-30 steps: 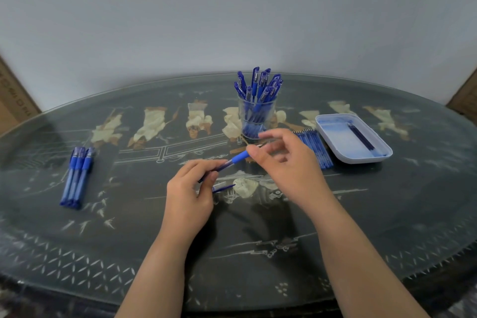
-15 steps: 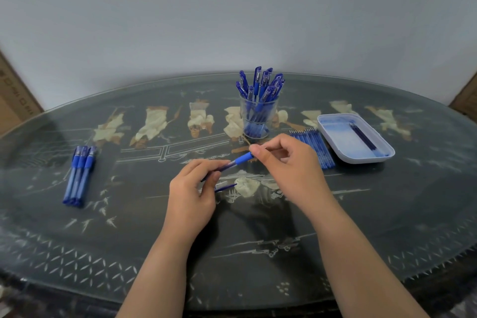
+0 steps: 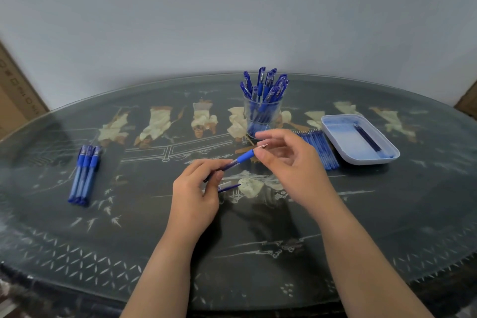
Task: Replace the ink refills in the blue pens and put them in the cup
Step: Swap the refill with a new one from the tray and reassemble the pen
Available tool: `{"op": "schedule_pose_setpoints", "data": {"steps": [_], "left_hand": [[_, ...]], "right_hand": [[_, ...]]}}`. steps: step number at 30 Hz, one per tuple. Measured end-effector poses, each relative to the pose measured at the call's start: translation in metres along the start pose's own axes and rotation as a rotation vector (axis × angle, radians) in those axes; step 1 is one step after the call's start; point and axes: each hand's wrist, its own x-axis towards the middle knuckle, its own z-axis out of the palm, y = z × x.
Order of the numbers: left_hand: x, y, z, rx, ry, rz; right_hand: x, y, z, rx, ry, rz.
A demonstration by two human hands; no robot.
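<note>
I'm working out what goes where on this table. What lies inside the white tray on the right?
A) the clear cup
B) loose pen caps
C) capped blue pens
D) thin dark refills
D: only a couple of thin dark refills lie on the floor of the tray.

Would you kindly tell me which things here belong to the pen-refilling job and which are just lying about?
For the job: pen, held by left hand and right hand; cap; refills; cup; three pens at left; tray; dark refills in it.
Just lying about: left box; right box, both beyond the table.
</note>
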Motion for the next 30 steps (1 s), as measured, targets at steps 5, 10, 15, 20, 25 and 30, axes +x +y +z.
{"op": "schedule_pose_setpoints", "data": {"steps": [5,10,15,20,25,30], "left_hand": [[0.0,0.001,-0.001,0.006,-0.011,0.005],[0.0,0.0,0.0,-0.002,0.004,-0.007],[0.0,-0.001,0.0,0.002,0.004,-0.003],[0.001,0.0,0.0,0.005,0.018,-0.012],[0.001,-0.001,-0.003,-0.052,0.141,-0.19],[0.003,-0.004,-0.007,-0.205,0.301,-0.43]], "right_hand": [[0.0,0.001,0.002,-0.021,0.067,0.029],[0.0,0.0,0.0,0.027,0.031,0.0],[0.001,0.001,0.001,-0.045,0.066,0.024],[0.001,0.0,0.006,-0.06,0.102,0.009],[0.003,0.003,0.014,0.049,0.081,0.027],[0.003,0.016,0.037,-0.467,-0.205,-0.179]]}}
